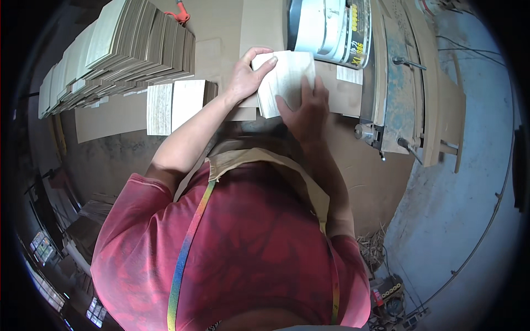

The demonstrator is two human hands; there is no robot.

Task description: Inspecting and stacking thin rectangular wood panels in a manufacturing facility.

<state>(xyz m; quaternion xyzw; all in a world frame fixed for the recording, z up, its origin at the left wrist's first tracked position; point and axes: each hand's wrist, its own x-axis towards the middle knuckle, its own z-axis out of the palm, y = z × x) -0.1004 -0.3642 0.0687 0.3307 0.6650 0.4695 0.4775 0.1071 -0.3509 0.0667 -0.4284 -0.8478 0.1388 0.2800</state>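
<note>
A small stack of thin pale wooden boards [288, 69] is tilted up in front of me, near the table's front edge. My left hand [248, 77] is closed on its left side, thumb over the top face and fingers around the far corner. My right hand [310, 107] lies against the near right part of the stack. Its thumb and index finger are spread on the pale face, and another finger reaches past the right edge. Whatever the right palm covers is hidden.
Rows of stacked boards [127, 41] fill the far left, with smaller board blocks [187, 102] at the front edge. Beyond them lies a red-orange tool [180, 14]. A white bucket [326, 33] lies behind my hands. On the right stands a worn metal-fitted bench [400, 83].
</note>
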